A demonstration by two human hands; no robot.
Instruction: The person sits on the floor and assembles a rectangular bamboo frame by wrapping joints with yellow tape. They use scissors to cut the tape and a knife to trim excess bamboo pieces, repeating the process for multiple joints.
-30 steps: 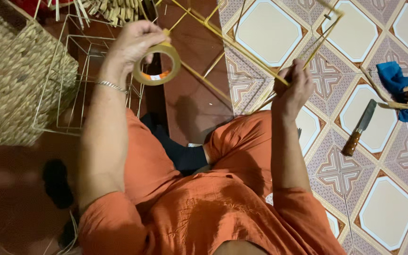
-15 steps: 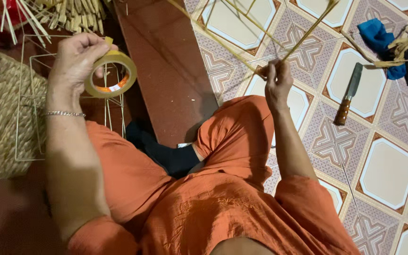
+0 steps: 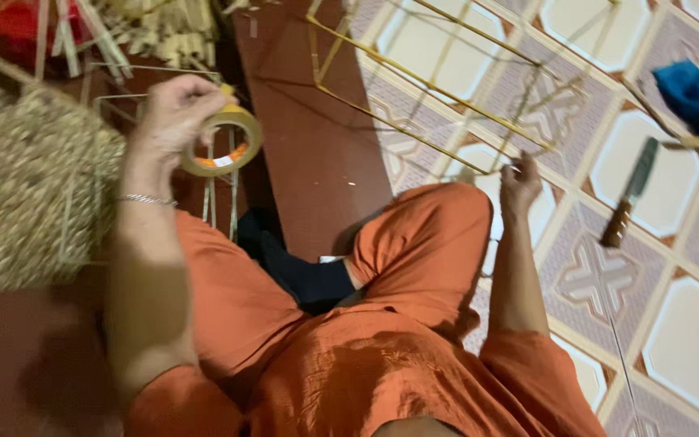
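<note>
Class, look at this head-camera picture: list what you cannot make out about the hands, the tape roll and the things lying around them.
- Left hand: its fingers cover part of the tape roll.
- Right hand: motion blur hides how it grips the wire frame.
- Wire frame: its far end is cut off by the top edge.
- Blue cloth: cut off at the right edge, blurred.
- Knife: blade blurred.

A home floor used as my basket-weaving spot.

I sit on the ground where dark red tiles [image 3: 317,154] meet patterned floor tiles [image 3: 689,340] on the right. A woven basket [image 3: 26,186] lies at the near left, cut straw strips [image 3: 155,28] are piled at the far side, a thin yellow wire frame [image 3: 438,81] stands ahead, and a wooden-handled knife [image 3: 629,202] rests on the tiles to the right, near a blue cloth [image 3: 689,93].
</note>
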